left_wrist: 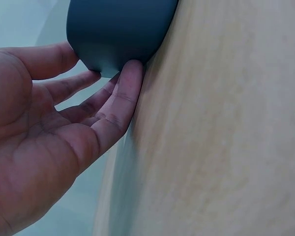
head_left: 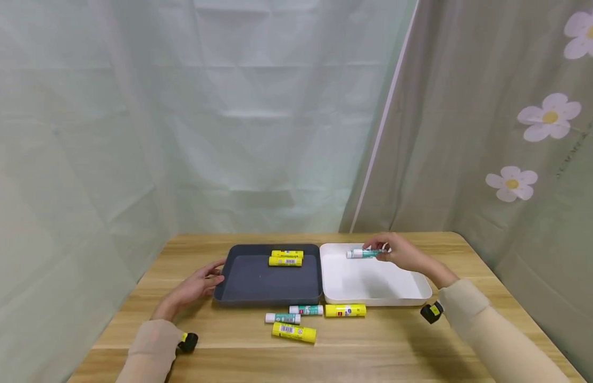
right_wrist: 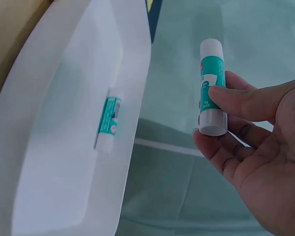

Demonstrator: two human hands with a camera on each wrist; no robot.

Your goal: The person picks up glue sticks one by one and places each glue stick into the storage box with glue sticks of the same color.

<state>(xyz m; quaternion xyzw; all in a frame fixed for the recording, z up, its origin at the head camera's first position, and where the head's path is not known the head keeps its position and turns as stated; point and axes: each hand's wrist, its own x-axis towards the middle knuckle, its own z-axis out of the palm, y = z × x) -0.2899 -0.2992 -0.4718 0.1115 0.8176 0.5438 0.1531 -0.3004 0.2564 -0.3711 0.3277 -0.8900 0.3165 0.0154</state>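
A teal and white glue stick (right_wrist: 212,93) is pinched between the thumb and fingers of my right hand (head_left: 398,251), above the far side of the white tray (head_left: 373,284). Inside that tray lies another teal glue stick (right_wrist: 108,120). My left hand (head_left: 200,282) rests at the left side of the dark grey tray (head_left: 272,284), fingertips touching its corner, as the left wrist view shows close up. Two yellow glue sticks (head_left: 285,261) lie side by side near the back of the dark tray.
On the wooden table (head_left: 239,351), in front of the trays, lie two teal glue sticks (head_left: 283,318) and two yellow ones, one a yellow glue stick (head_left: 345,310) close to the white tray. Both trays stand side by side. A pale curtain (head_left: 277,133) hangs behind the table.
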